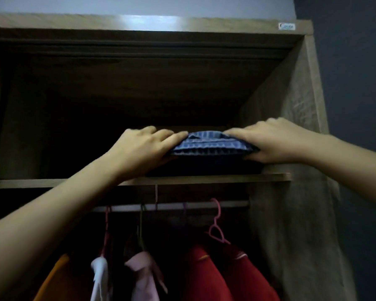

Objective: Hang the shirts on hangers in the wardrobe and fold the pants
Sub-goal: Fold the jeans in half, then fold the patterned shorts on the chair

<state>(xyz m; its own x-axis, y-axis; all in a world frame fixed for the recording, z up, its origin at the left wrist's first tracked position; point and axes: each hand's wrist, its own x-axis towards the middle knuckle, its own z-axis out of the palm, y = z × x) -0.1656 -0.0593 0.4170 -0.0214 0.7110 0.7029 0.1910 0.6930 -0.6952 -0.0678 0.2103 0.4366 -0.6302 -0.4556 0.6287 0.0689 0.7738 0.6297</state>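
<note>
the left hand (142, 146) and right hand (267, 141) clasp the ends of the folded blue pants (211, 144) above a dark stack on the wardrobe shelf (74, 183), and should lower them level, square to the stack.

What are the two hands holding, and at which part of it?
Both hold the folded blue checked cloth above the shelf: the left hand grips its left end, the right hand its right end.
</note>
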